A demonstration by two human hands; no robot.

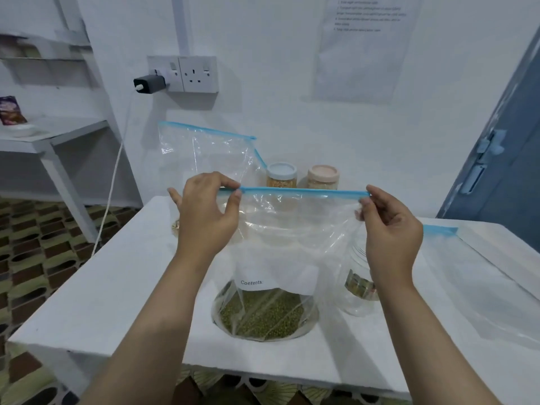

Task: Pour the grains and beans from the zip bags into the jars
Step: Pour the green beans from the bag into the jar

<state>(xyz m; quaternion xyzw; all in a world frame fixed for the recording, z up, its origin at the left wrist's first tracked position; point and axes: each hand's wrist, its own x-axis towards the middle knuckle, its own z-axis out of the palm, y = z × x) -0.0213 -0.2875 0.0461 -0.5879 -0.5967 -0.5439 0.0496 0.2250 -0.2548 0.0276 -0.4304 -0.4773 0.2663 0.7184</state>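
White table [96,290], white wall behind, zip bag [280,247] stretched upright at frame centre

Left hand [204,211] pinching the blue zip strip at its left end, right hand [391,226] pinching the right end; green beans [263,314] pooled in the bag bottom resting on the table; clear jar [358,282] just right of the bag, behind the right wrist; two lidded jars [302,176] at upper centre by the wall; empty bag [204,153] upright beside them

Three zip bags [280,247], three jars [281,176], two hands [206,213]
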